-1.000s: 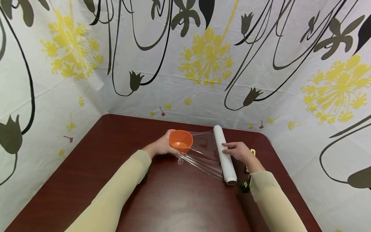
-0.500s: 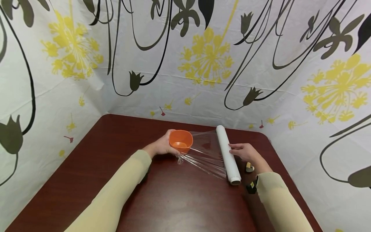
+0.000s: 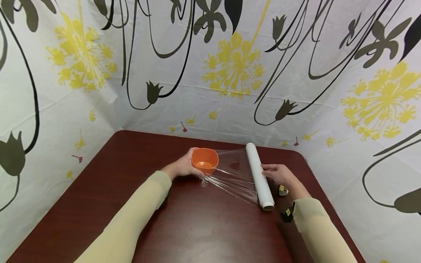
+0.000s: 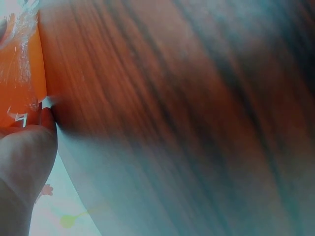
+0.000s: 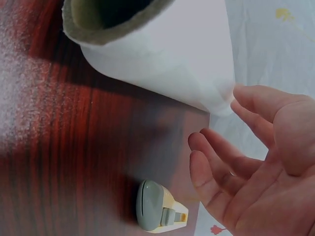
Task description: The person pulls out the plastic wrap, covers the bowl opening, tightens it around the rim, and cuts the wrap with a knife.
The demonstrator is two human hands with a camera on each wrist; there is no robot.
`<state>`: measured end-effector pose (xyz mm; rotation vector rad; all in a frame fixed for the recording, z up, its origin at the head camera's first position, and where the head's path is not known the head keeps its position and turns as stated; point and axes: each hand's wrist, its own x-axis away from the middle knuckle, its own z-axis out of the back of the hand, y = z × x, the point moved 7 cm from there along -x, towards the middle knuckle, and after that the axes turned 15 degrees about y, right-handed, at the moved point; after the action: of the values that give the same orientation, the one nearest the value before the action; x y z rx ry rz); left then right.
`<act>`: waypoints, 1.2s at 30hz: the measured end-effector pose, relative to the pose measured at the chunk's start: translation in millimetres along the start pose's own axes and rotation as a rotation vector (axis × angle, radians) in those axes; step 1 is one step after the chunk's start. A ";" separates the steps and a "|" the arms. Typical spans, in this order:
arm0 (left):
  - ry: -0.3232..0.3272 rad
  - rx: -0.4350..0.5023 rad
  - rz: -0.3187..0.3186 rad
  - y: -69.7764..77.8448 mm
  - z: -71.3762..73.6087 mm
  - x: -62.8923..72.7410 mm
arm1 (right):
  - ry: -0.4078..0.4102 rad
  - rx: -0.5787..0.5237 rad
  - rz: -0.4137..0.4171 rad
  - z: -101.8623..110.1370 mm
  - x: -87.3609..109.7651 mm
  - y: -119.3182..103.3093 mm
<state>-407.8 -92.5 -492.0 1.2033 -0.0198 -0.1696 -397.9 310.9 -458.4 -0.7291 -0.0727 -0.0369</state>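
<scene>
While a rounded orange plastic bowl [image 3: 204, 155] sits just below centre in the head view, the left hand [image 3: 185, 164] grips its left side, thumb on the near wall. Clear, glossy plastic film [image 3: 235, 179], creased along its lower edge, stretches rightward from bowl to long white hollow-cored roll [image 3: 259, 175], right of centre, slanting toward lower right. Right hand [image 3: 279, 173] beside the roll: fingers extended, wrapped round nothing; fingertips seem to touch the roll, contact hard to confirm. Small grey-and-yellow plastic tool [image 5: 153, 209], lower middle of right wrist view, lies on dark red-brown wood-grain table [image 3: 204, 233]. White sheet printed with flowers [image 3: 197, 73] fills upper frame.
</scene>
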 end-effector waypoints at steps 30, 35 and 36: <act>-0.004 0.013 0.005 -0.7 0.1 1.3 | 0.108 0.077 0.064 6.6 4.9 -0.7; -0.002 0.013 -0.005 -0.9 0.6 1.2 | 0.174 0.172 0.057 20.4 1.3 12.7; 0.000 0.012 -0.007 -1.0 0.6 1.2 | 0.193 0.208 0.046 23.2 1.2 16.2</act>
<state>-406.8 -93.6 -492.7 1.2156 -0.0169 -0.1760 -397.1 338.5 -451.8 -0.5166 0.1229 -0.0549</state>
